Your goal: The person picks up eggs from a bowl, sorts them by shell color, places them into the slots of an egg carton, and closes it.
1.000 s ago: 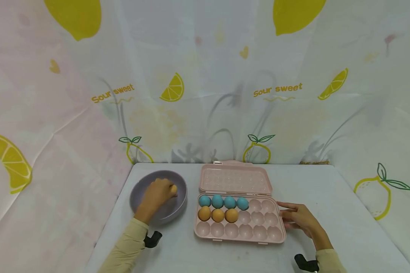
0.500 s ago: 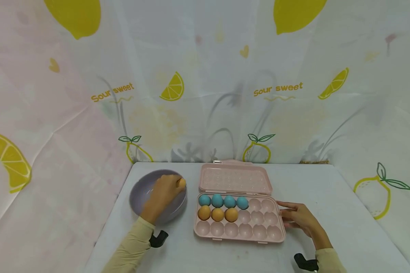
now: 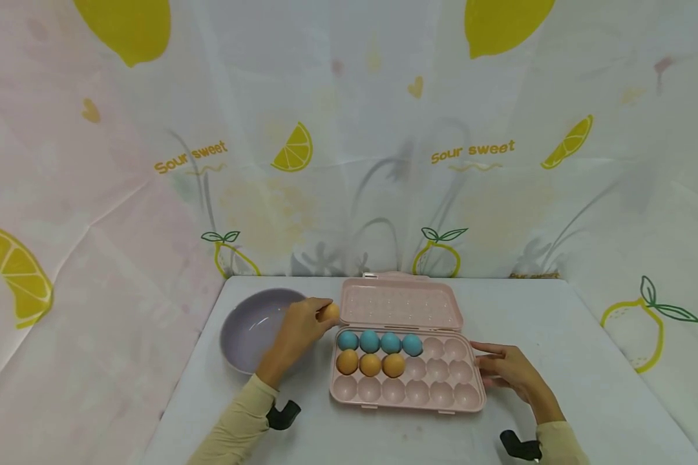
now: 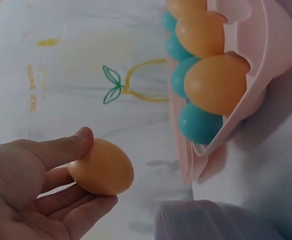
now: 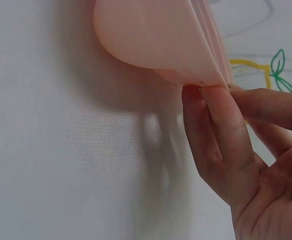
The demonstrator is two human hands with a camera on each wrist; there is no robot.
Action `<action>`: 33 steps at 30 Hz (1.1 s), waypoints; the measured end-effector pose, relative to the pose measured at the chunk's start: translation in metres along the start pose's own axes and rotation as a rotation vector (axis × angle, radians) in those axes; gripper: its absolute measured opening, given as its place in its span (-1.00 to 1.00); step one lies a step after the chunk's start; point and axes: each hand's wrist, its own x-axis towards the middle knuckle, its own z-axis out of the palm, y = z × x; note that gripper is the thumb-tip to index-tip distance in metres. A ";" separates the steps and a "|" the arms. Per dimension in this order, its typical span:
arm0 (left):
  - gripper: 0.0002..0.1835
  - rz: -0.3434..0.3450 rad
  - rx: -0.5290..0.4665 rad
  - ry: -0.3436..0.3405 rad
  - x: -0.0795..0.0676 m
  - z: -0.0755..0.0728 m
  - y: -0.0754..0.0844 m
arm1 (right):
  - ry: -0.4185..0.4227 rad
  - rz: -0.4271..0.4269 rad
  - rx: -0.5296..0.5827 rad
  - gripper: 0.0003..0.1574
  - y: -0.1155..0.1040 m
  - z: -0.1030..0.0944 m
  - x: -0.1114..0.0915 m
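My left hand (image 3: pixel 300 325) pinches an orange egg (image 4: pixel 103 167) between thumb and fingertips, just left of the pink egg carton (image 3: pixel 408 408). In the left wrist view the egg's rounded end points away from the palm. My right hand (image 3: pixel 510 369) holds the carton's right end; in the right wrist view its fingertips meet at the rim. The carton lies open, lid tipped back. Several blue eggs (image 3: pixel 369 341) fill the left of its back row, and three orange eggs (image 3: pixel 370 365) sit in the middle row. No egg shows in the front row.
A purple-grey bowl (image 3: pixel 232 336) stands left of the carton, partly behind my left hand and forearm; no egg shows in its visible part. Both stand on a white table (image 3: pixel 558 336), backed by a lemon-printed cloth (image 3: pixel 360 219).
My left hand has lifted the orange egg out of the bowl and carried it right, over the rim to the carton's left edge. My right hand has stayed at the carton.
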 end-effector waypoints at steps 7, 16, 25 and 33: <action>-0.55 -0.009 -0.091 -0.063 -0.005 0.016 0.010 | -0.012 -0.007 -0.003 -0.34 0.000 0.000 0.000; -0.55 0.028 -0.177 -0.047 -0.010 0.038 0.005 | -0.011 -0.009 -0.001 -0.35 0.000 0.002 0.001; -0.55 0.021 -0.269 -0.122 -0.010 0.052 0.015 | -0.011 -0.017 0.000 -0.35 -0.001 0.001 -0.001; -0.60 0.033 -0.399 -0.144 -0.009 0.070 0.023 | -0.009 -0.016 -0.008 -0.34 0.000 0.000 0.000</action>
